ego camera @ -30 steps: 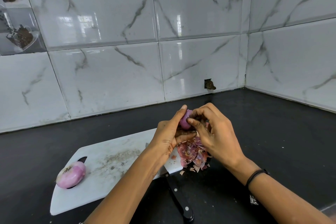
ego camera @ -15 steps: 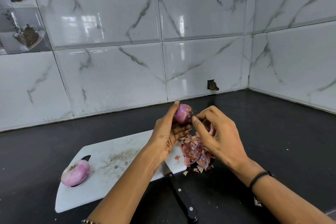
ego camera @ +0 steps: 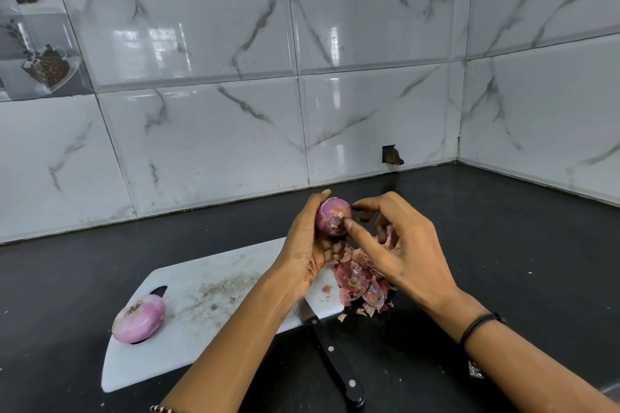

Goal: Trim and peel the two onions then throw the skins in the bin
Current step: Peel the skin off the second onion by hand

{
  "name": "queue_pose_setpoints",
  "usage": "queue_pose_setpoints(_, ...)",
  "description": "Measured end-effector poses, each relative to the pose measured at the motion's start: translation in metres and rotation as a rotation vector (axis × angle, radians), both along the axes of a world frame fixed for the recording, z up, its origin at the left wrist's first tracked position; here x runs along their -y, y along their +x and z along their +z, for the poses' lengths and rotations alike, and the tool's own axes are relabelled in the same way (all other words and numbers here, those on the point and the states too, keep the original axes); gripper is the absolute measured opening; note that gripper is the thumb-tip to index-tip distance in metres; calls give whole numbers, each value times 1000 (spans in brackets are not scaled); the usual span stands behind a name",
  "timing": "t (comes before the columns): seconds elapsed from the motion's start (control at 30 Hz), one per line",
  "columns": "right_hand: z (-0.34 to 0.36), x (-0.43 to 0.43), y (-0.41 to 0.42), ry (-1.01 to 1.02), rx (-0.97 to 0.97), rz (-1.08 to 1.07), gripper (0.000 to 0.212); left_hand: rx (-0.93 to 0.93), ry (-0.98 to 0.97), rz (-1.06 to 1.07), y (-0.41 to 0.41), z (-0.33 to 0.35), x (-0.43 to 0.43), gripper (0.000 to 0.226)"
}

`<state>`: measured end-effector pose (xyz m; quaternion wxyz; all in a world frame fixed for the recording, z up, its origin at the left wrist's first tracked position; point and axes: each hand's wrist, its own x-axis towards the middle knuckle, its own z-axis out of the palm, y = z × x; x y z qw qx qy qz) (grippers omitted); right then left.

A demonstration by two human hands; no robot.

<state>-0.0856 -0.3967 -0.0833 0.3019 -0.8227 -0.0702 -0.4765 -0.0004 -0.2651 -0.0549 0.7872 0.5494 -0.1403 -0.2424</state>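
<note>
Held onion: a small red onion [ego camera: 332,220] is up in the air over the far right end of the cutting board, its cut end turned toward the camera, pale and rough in the middle
Left hand: the left hand [ego camera: 307,245] cups the held onion from the left and below; its fingers [ego camera: 330,250] are curled round the underside and the thumb stands up along the far side
Right hand: the right hand [ego camera: 406,255] meets the held onion from the right; the thumb tip lies on the cut end and the forefinger is bent over the top right side, so the two nip at the onion's edge; the other fingers are loosely curled, and I cannot tell if the pink scrap behind them is held or part of the heap
Second onion: a second onion [ego camera: 139,318], pink and glossy, lies on its side at the near left corner of the board, over the handle slot
Skins: a heap of red onion skins [ego camera: 360,282] lies at the board's right end, partly on it and partly on the bench, below the right hand
Cutting board: white cutting board [ego camera: 208,305], set aslant, with brown crumbs in the middle
Knife: a black-handled knife [ego camera: 335,369] lies with its blade on the board's near edge and its riveted handle on the bench, pointing at the camera
Bench: black bench [ego camera: 503,238] in a corner of marbled white tiles
Wrist: a black band [ego camera: 476,327] on the right wrist
</note>
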Motion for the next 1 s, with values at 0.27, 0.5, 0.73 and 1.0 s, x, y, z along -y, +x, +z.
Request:
queue_pose_setpoints(0.27,2,-1,-1,-3,18,-3,18,141,141,-52,1,-3,-3,78)
queue_pose_setpoints(0.5,1,0,-1,-22,40,-66,28,304,235,17,-8,0,-1,60)
queue_pose_setpoints(0.73,-3,3,4,-59,66,-146,24,458,377,59,-9,-3,-2,62)
queue_pose_setpoints(1.0,-2,2,1,-74,57,-62,22,479,416,136,-7,-8,0,59)
